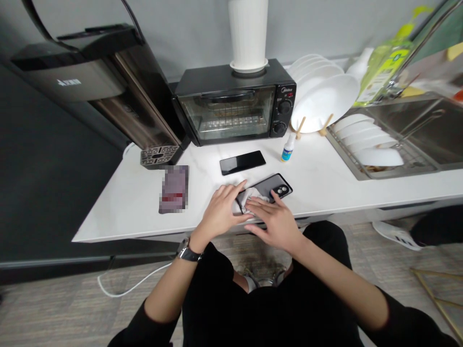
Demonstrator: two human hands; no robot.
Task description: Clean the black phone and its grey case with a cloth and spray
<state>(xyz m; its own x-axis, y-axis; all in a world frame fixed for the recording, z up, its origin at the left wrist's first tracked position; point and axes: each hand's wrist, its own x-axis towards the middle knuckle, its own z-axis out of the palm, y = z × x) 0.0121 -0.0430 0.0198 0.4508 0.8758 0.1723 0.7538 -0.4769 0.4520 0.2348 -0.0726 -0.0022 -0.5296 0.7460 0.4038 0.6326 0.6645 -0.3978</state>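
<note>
A dark grey phone (pixel 266 185) lies back up near the counter's front edge, its round camera lenses toward the right end. My left hand (pixel 221 208) holds the phone's left end between thumb and fingers. With fingers stretched out, my right hand (pixel 277 220) presses a crumpled white tissue (pixel 252 196) onto the phone's back. Beyond them, a second phone (pixel 242 163) rests flat, black glass up. A small spray bottle (pixel 287 148) with a blue and yellow label stands upright to its right.
On the white counter (pixel 119 207) lies a pixelated purplish pack (pixel 175 189). Behind are a drinks dispenser (pixel 119 91), a toaster oven (pixel 231 108) bearing a white cup (pixel 249 33), and racked plates (pixel 321 103). The sink (pixel 423 120) with its dish rack is at right.
</note>
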